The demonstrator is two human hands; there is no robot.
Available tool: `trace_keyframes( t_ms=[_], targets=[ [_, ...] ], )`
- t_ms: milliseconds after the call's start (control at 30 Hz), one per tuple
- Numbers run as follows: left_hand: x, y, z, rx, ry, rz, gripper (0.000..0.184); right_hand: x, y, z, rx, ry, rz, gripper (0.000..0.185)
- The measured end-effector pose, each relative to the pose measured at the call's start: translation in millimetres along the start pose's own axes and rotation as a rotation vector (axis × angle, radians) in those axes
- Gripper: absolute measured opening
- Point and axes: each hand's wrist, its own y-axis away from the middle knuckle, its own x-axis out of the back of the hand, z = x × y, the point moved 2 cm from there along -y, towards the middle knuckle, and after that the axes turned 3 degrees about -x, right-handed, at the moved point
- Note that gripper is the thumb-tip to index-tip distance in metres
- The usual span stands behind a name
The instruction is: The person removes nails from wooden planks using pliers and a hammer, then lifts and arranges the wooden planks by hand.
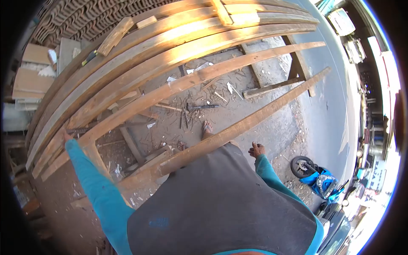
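Note:
My left hand [66,135] reaches out at the left and touches the end part of a long wooden beam [140,83]; its fingers are too small and shaded to make out. On the right my right hand [256,150] hangs beside my body with fingers loosely curled, apart from any beam. A long narrow beam [229,129] crosses just in front of my torso. Beyond it another thin beam [191,78] runs parallel to the thicker beams at the top.
Roof tiles [76,19] are stacked at the upper left. Wooden frames [272,88] support the beams. Tools [204,106] and wood scraps lie on the ground near my foot [207,127]. A blue motorcycle [324,183] stands at the right by the road [323,106].

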Motion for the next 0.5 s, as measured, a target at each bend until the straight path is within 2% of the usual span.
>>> trace_keyframes(
  t_ms=[67,167,267,367,500],
  targets=[
    [-25,13,11,0.072,0.17,-0.059,0.066,1,0,-4,0.062,0.05,-0.017,0.054],
    [-57,54,34,-0.096,-0.148,-0.155,0.063,5,3,1,0.016,0.058,0.028,0.053],
    [-70,62,12,-0.294,-0.165,-0.095,0.064,9,13,15,-0.033,0.001,0.027,0.057],
    [-59,65,-1,-0.471,-0.265,-0.001,0.064,5,14,23,-0.09,0.055,0.044,0.052],
    [-79,159,34,-0.622,-0.188,-0.068,0.06,-3,-11,17,-0.061,0.174,-0.007,0.054]
  ],
)
